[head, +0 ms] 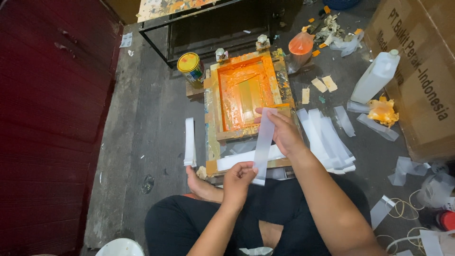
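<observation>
A long translucent white strip point(264, 142) stretched between the two hands, held lengthwise above the near edge of the orange-stained screen frame point(246, 95). The left hand point(238, 180) had its grip pinched shut on the strip's near end, thumb and fingertips pressed together over the film. The right hand point(283, 132) closed its grip on the strip's far end, fingers curled along its edge just over the frame's wooden rim. The frame lay on the floor point(142, 142) in front of the person's crossed legs. A pile of similar white strips point(327, 137) lay just to the right of the frame, and one more strip point(189, 141) lay to its left. A yellow-lidded tin point(190, 66) stood at the frame's far left corner, and a white plastic bottle point(375, 78) stood well off to the right.
</observation>
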